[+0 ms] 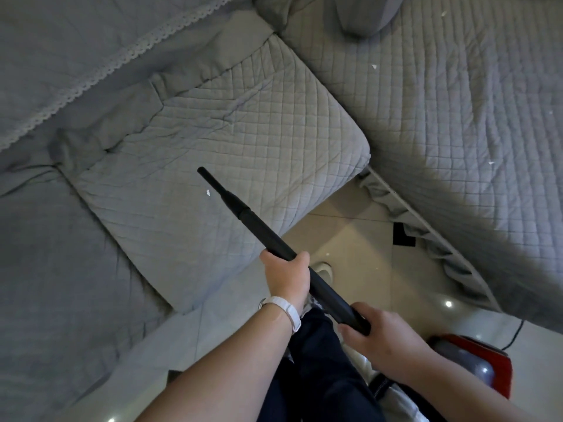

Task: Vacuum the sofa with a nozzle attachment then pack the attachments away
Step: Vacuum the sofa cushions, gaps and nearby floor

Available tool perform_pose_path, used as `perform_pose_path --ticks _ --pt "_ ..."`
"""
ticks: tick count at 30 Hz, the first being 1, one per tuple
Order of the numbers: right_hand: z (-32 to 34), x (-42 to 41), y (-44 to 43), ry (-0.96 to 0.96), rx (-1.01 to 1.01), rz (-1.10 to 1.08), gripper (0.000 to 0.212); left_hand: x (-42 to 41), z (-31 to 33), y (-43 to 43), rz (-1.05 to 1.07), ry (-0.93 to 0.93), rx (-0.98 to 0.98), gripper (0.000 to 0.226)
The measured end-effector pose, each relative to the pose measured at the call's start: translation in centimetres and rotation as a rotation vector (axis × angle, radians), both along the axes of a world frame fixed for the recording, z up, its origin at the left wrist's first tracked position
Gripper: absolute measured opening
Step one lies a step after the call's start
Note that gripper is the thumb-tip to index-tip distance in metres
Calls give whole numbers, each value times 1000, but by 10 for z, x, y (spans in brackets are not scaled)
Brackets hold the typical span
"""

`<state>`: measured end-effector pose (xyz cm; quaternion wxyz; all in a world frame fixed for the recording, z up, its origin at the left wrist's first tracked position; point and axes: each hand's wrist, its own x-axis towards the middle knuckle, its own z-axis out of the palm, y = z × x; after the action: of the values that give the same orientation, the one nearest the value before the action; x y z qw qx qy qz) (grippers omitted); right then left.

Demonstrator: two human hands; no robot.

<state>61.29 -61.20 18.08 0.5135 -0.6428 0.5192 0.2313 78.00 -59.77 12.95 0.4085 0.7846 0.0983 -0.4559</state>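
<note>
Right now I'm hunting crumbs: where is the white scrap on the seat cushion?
Head view, centre: the white scrap lies on the cushion, just left of the nozzle.

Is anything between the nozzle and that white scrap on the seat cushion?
Nothing visible. The white scrap lies bare on the quilted cushion, right beside the nozzle, nearer the person than its tip. The left hand and right hand both grip the wand.
</note>
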Motion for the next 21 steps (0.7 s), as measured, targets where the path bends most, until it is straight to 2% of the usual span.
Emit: perform_pose_path --ticks 21 --pt "0 -28 50 100 -40 3 27 -24 -8 46 -67 77 45 35"
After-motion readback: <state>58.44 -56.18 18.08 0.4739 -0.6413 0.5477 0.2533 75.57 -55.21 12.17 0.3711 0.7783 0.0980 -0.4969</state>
